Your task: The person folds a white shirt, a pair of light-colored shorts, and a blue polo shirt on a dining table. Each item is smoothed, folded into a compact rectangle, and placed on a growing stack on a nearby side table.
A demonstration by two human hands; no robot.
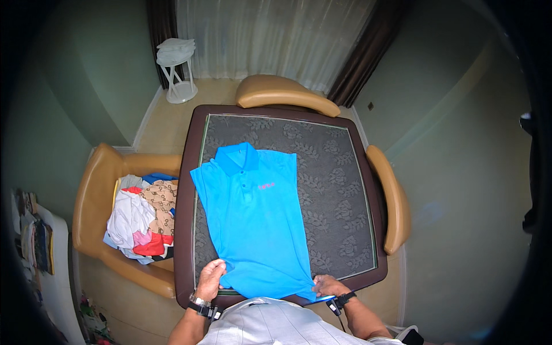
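Note:
A bright blue polo shirt (258, 220) lies front side up on the dark patterned table top (340, 198), its collar pointing away from me. Small pink lettering marks the chest. My left hand (210, 278) pinches the shirt's lower left edge, where the cloth is drawn up a little. At the lower right corner, the hem is gathered between the fingers of my right hand (330, 286). The hem reaches the near table edge, right in front of my body. Part of the sleeves seems folded under or behind, though I cannot tell exactly how.
To the left, a tan armchair (97, 207) holds a heap of mixed clothes (133, 220). More tan chairs stand at the far side (280, 90) and the right side (390, 202). Folded white cloths (176, 49) top a white stand (182, 91). A shelf (56, 280) carries books.

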